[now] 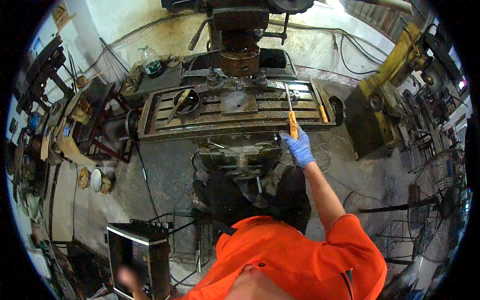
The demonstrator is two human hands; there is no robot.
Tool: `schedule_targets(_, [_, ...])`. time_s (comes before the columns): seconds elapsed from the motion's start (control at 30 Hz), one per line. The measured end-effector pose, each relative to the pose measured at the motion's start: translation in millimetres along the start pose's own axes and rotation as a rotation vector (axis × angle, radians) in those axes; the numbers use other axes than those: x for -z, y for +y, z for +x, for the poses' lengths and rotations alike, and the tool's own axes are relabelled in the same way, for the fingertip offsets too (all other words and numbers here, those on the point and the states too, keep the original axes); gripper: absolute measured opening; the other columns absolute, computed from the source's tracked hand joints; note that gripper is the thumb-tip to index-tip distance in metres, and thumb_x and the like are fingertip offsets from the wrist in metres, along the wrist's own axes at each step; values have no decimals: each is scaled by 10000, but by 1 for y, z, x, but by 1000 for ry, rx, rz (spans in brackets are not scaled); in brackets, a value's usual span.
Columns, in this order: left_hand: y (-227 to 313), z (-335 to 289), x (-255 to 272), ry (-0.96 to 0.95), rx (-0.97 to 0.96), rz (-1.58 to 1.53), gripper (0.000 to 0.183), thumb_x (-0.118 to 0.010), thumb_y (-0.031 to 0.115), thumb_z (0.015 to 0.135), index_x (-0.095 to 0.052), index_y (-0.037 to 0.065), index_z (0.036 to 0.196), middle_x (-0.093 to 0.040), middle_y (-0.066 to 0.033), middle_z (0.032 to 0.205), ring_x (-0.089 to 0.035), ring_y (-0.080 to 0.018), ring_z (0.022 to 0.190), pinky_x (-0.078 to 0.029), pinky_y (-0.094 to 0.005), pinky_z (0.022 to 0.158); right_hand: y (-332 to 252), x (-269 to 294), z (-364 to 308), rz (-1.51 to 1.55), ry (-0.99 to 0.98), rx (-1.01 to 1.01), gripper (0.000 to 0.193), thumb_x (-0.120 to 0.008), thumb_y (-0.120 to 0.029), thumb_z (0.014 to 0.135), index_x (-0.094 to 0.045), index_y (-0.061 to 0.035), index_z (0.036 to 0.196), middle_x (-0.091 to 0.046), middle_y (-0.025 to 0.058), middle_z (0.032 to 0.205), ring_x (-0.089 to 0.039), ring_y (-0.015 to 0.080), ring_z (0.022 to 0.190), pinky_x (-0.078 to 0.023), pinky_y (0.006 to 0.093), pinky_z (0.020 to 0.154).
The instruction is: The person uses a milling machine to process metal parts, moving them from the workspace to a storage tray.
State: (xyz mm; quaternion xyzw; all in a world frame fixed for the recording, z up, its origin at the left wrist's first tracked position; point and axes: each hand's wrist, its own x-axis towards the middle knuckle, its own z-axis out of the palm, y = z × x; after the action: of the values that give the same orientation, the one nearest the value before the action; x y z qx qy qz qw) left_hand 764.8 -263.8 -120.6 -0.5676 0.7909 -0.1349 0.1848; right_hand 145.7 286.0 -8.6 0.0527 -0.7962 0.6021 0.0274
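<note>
My right hand [300, 148], in a blue glove, is closed round the orange handle of a slim file [291, 116]. Its metal shaft points away from me over the right part of the slotted machine table [210, 131]. A second orange-handled file [323, 114] lies near the table's right end. Low on the left, my left hand [128, 280] is beside a dark box-like cabinet [159, 260]; a blur hides its fingers. A flat metal block [239, 103] lies mid-table under the machine's spindle head [240, 62].
A round dark pot [190, 106] with a brush [179, 102] stands on the table's left. Behind it is a clear plastic jug [150, 61]. A handwheel [338, 110] juts from the table's right end. A large fan [435, 205] stands right; a white bucket [96, 180] is on the floor left.
</note>
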Motion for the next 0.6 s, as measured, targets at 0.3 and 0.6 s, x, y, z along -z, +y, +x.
schedule_targets(0.3, [-48,12,-9,292,358,-1493,241,-507,194,820,-586,53,999,-601,-101,877,-557,-227,776,-445,-347,744,-124,-51,33,-1156,-505,112,401,-517,-411,731,-648,-53,856,-642,149,844,-619,307,800,-483,393,690])
schedule_targets(0.6, [64,15,210,-58,12,-2343,252,-578,252,814,-583,49,964,-602,-80,966,-557,-198,888,-430,-346,758,-76,-83,101,-1021,-382,40,451,-565,-433,704,-643,-14,853,-635,181,838,-614,327,801,-474,386,702])
